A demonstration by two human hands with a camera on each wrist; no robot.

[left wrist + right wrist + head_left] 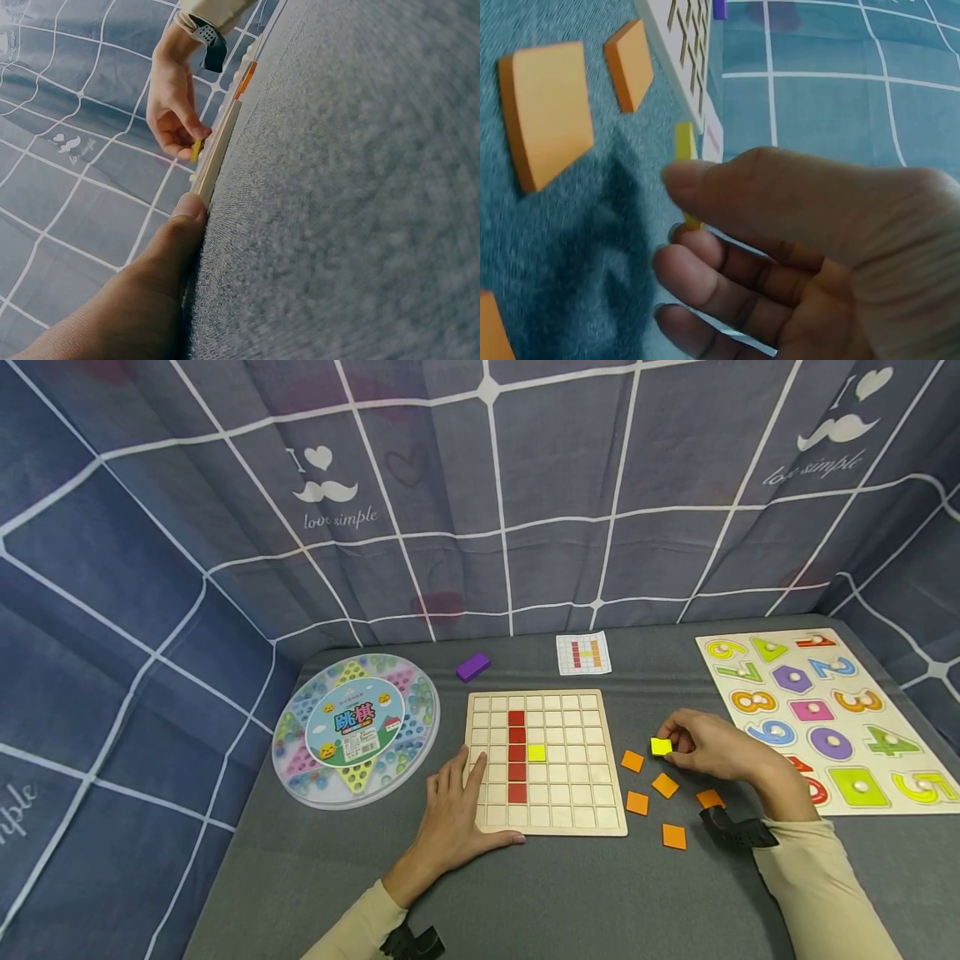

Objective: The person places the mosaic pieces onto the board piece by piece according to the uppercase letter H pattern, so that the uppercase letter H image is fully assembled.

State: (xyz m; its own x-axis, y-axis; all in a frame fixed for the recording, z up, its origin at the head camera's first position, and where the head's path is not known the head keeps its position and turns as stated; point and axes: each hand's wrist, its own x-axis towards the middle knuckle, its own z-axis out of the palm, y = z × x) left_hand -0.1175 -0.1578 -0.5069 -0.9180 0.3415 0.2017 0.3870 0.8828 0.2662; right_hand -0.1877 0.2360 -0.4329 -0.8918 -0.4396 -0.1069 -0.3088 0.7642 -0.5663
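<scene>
A wooden grid board [573, 817] lies in the middle of the table. One of its columns holds several red tiles [517, 755], with a yellow tile [537, 752] beside them. My left hand [453, 814] rests at the board's lower left corner, fingers spread along the left side and thumb at the near edge. To the right of the board, my right hand [708, 745] pinches another yellow tile [661, 747] between thumb and fingers, raised off the cloth in the right wrist view. Several orange tiles [674, 837] lie scattered below that hand and next to the board.
A round Chinese checkers box [420, 768] sits to the left. Behind the board are a purple block [472, 667] and a small pattern card [583, 654]. A number and shape puzzle board [780, 693] lies at the right, under the right wrist's far side. Curtains surround the table.
</scene>
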